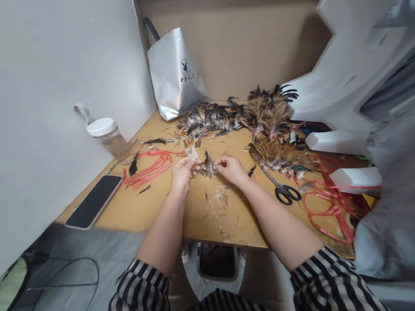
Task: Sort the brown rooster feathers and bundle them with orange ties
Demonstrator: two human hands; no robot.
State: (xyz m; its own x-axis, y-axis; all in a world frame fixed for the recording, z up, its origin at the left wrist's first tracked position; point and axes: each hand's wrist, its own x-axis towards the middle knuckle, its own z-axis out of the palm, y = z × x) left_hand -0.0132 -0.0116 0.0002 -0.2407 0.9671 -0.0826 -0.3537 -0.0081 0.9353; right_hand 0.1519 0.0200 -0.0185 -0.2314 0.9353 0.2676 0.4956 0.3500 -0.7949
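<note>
Over the middle of the table [200, 212], my left hand [186, 172] is closed, thumb and fingers pinched on a small tuft with pale, fluffy ends. My right hand [231, 168] is closed too, its fingertips pinching the other side of the small dark feathers [208, 165] between my hands. Loose fluff and feather bits [221, 199] lie on the wood just below. Scissors [282, 186] with black handles rest right of my right hand. Red plastic strips [151, 169] lie left of my left hand. A brown feather bunch [280, 155] is beyond the scissors.
Feather piles [268, 109] and a silver bag [176, 78] stand at the back. A phone [94, 202] and a lidded jar [109, 138] are at left. Tangled red strips [331, 205] and white foam pieces [356, 179] crowd the right. A cardboard panel [245, 38] rises behind.
</note>
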